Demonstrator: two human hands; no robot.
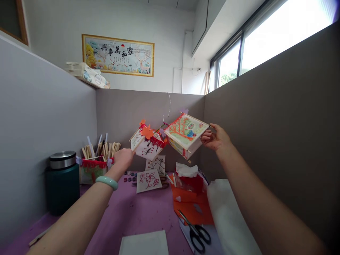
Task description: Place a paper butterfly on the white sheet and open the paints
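Observation:
Two handmade paper lanterns hang in front of the back partition near a wire hook (169,105). My left hand (124,157) has its fingers closed on the lower edge of the left lantern (148,149), which is white with dark branches, red fringe and orange paper flowers. At the right, my right hand (215,139) pinches a stick corner of the other lantern (187,129), painted with an orange tree and green leaves. This lantern is tilted, with its painted face towards me. Some fingertips of both hands are hidden behind the lanterns.
A dark green thermos (62,184) and a holder full of wooden sticks (92,170) stand at left. Drawn cards (149,181) lie at the back of the purple table (143,216). Black scissors (198,235), orange paper (195,209) and a white roll (228,216) are at right.

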